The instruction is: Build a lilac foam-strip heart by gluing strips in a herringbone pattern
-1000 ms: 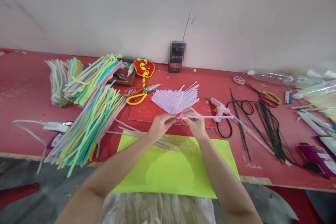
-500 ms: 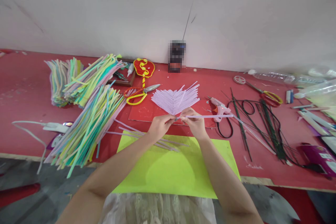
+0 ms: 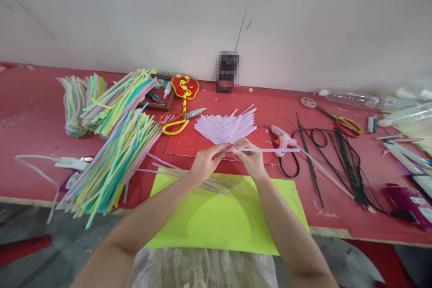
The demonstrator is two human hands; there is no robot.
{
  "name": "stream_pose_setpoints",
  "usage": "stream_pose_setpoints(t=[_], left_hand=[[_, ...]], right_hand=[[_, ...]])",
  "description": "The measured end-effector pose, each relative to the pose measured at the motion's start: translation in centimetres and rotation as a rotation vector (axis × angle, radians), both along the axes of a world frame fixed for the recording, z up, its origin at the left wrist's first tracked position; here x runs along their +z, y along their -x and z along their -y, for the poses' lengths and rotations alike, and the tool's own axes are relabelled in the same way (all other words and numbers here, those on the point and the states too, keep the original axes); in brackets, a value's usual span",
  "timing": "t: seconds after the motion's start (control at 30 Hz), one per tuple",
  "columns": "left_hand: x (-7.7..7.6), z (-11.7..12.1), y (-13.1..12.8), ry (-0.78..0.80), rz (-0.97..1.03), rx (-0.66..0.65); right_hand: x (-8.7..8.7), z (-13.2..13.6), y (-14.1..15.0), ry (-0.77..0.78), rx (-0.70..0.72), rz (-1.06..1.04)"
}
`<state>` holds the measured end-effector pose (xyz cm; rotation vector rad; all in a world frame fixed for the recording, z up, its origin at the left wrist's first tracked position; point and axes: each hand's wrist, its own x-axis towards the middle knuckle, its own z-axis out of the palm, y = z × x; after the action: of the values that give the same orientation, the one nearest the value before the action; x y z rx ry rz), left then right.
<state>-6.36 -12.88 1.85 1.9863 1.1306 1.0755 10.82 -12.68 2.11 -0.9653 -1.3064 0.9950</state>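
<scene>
A lilac pipe cleaner (image 3: 276,150) runs sideways out of my right hand (image 3: 251,157), pinched between its thumb and fingers. My left hand (image 3: 206,162) is closed at the near end of that same stem, its fingertips almost meeting the right ones. Just beyond both hands lie many lilac pipe cleaners (image 3: 224,128) set in a V-shaped, leaf-like fan on a red board (image 3: 180,144). Below my wrists is a yellow-green sheet (image 3: 222,220), with several loose lilac stems (image 3: 216,184) across its upper left. My fingers hide the exact end of the held stem.
Bundles of coloured pipe cleaners (image 3: 114,162) fill the left side. Scissors (image 3: 177,122) lie beside the fan. To the right are a pink glue gun (image 3: 282,139) with its black cable, green wire stems (image 3: 349,166), other scissors (image 3: 349,126) and a plastic bottle (image 3: 354,98).
My left fingertips have shifted slightly up and curled over at the stem's end. My right hand and the pipe cleaner stay almost in place.
</scene>
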Motion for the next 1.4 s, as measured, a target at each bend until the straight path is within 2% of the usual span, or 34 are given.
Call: stream_pose_setpoints(t=[0.2, 0.33, 0.4, 0.6, 0.77, 0.83, 0.97, 1.2, 1.4], left_hand=[[0.0, -0.9, 0.0, 0.261, 0.334, -0.054], [-0.7, -1.9, -0.2, 0.612, 0.460, -0.230], [-0.8, -2.0, -0.3, 0.684, 0.474, -0.260], [-0.3, -1.7, -0.3, 0.638, 0.511, -0.180], [0.0, -1.9, -0.2, 0.523, 0.410, -0.106], [0.0, -2.0, -0.2, 0.526, 0.416, -0.104], [-0.2, -2.3, -0.3, 0.604, 0.525, -0.084], [-0.5, -2.4, -0.2, 0.633, 0.651, -0.068], [-1.3, -2.5, -0.5, 0.697, 0.882, -0.025]], right_hand=[[0.4, -0.2, -0.1, 0.038, -0.038, -0.009], [0.5, -0.2, -0.2, 0.078, -0.008, -0.013], [0.5, -0.2, -0.2, 0.096, 0.013, -0.010], [0.2, -0.4, -0.2, 0.205, -0.014, 0.019], [0.1, -0.5, -0.1, 0.244, -0.032, 0.042], [0.1, -0.5, -0.1, 0.248, -0.040, 0.056], [-0.2, -0.5, 0.0, 0.271, -0.027, 0.071], [-0.7, -0.3, 0.7, 0.321, 0.054, 0.099], [-0.4, -0.5, 0.6, 0.288, 0.006, 0.163]])
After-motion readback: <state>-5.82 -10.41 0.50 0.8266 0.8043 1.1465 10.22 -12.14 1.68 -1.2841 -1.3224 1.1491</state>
